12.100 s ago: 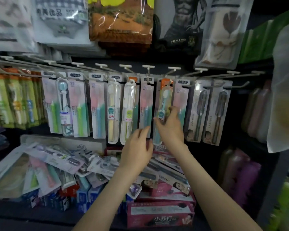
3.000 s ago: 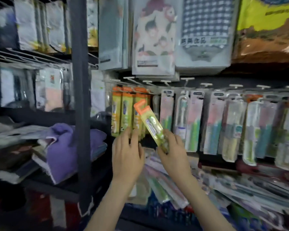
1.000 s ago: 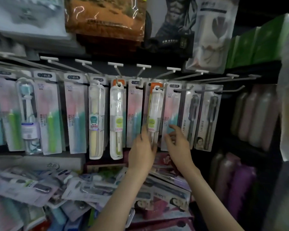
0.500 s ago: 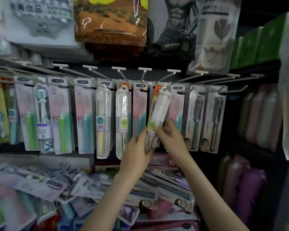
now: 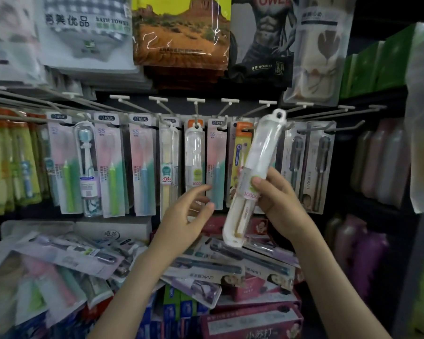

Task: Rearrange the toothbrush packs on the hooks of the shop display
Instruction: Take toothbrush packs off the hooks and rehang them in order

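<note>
Fingers (image 5: pixel 201 190) of the left hand (image 5: pixel 181 218) are loosely spread and hold nothing. Half a second ago they were at the lower end of the clear toothbrush pack; now they have let it go and hover in front of the hanging row. They are close to the bottom of a similar clear pack (image 5: pixel 194 155), which hangs on its hook (image 5: pixel 195 111) at 12 o'clock from this hand. At about 2 o'clock from the left hand, the orange-topped pack (image 5: pixel 241 148) is now uncovered on its own hook, because the clear toothbrush pack (image 5: pixel 257 162) that hung in front of it has come off. This pack is now free in the air and tilted, with its hang hole toward 1 o'clock and its lower end toward 7 o'clock, above the heap of loose packs (image 5: pixel 206 265). The right hand (image 5: pixel 279 201) alone carries it: the thumb (image 5: pixel 258 183) presses on the front near the green label and the other fingers are curled behind. I judge that the removal is finished and the pack must now go to another hook, probably the one with the similar clear pack at 10 o'clock from it; the free left hand could guide the hole there. At 3 o'clock, two grey packs (image 5: pixel 321 165) hang untouched.
</note>
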Motion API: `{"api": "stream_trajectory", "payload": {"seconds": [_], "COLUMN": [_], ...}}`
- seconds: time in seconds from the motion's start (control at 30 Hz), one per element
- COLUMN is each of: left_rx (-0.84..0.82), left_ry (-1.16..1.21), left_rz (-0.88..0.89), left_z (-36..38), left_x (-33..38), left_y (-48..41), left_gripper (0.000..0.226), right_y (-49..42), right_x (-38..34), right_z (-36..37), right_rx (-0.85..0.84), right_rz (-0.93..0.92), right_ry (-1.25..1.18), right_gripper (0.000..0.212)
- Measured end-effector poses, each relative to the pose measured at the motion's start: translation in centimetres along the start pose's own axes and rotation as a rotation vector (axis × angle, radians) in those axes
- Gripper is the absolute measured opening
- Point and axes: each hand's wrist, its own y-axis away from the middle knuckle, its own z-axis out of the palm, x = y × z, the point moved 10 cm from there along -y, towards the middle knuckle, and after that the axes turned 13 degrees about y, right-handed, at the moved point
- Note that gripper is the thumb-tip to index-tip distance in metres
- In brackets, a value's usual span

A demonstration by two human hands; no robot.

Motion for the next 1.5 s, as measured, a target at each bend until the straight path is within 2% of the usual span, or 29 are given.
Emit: {"api": "stream_trajectory", "payload": {"seconds": [0.03,0.1,0.27,0.33,0.4,0.5,0.67,0.77,0.9,1.0,1.2,1.5], "left_rx": [0.0,-0.019,-0.031,-0.013,0.032,0.083,-0.084,-0.147,-0.148,-0.125,-0.257,-0.204], "left_ry": [-0.024,-0.088,-0.276,-0.316,-0.364,-0.43,-0.558,-0.596,-0.626,-0.649,-0.683,-0.663], "left_rz": [-0.005,-0.034,-0.161,-0.189,-0.178,-0.134,-0.051,-0.032,0.008,0.028,0.023,-0.001], "left_z": [-0.3,-0.4,-0.9,-1.0,-0.9,-0.7,2.3,3.8,4.8,5.2,7.4,6.8], "left_x": [-0.2,-1.0,-3.8,-4.5,-4.4,-4.1,-4.7,-5.3,-5.3,-5.0,-7.5,-8.6], "left_y": [0.3,0.8,2.2,2.8,3.4,4.3,4.7,4.6,3.5,2.3,3.4,5.1], "left_gripper": [0.034,0.038,0.049,0.052,0.054,0.054,0.056,0.056,0.055,0.053,0.05,0.062], "right_y": [0.3,0.9,1.7,1.6,1.8,2.1,2.5,2.0,1.2,0.9,1.4,3.1], "right_x": [-0.5,-0.7,2.4,4.5,7.0,10.6,16.0,16.9,16.9,17.4,17.1,14.4], "right_z": [0.2,0.6,0.7,0.7,0.9,1.7,2.6,2.8,2.3,2.0,2.4,3.1], "right_rx": [-0.027,-0.091,-0.237,-0.316,-0.388,-0.482,-0.633,-0.636,-0.62,-0.579,-0.517,-0.448], "right_rz": [0.0,0.014,0.152,0.207,0.298,0.405,0.458,0.397,0.278,0.234,0.076,-0.107], "right_ry": [0.013,0.124,0.635,0.878,1.016,1.099,1.137,1.166,1.341,1.335,1.375,1.507], "right_gripper": [0.058,0.049,0.035,0.04,0.052,0.055,0.047,0.045,0.044,0.041,0.035,0.044]}}
